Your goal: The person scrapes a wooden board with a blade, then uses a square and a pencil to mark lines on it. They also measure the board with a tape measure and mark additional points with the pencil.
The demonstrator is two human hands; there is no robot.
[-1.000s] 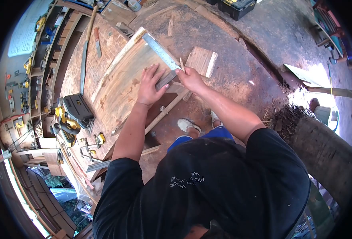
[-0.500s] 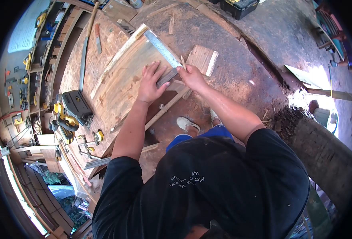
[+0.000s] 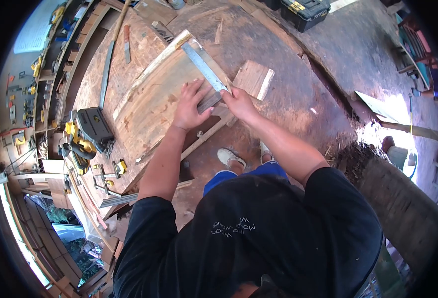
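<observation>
A wide wooden board (image 3: 154,94) lies on the workbench. Across its far end rests a try square, its metal blade (image 3: 201,64) on the wood and its dark stock (image 3: 210,100) along the near edge. My left hand (image 3: 190,107) is on the board beside the stock, fingers stretched over the wood and thumb at the stock's near side, holding it in place. My right hand (image 3: 238,103) is closed in a pinch at the blade's near end. A thin pencil (image 3: 229,86) shows between its fingers, partly hidden.
A handsaw (image 3: 107,69) and a smaller orange-handled tool (image 3: 127,43) lie beyond the board. A black case (image 3: 95,128), yellow power tools (image 3: 80,146) and clamps (image 3: 110,174) are at left. A short wood block (image 3: 251,77) sits right of the board. A toolbox (image 3: 303,12) stands far off.
The whole view has shifted slightly. My right hand has tilted, and the pencil sticks up less than before. The square and my left hand keep their places on the board.
</observation>
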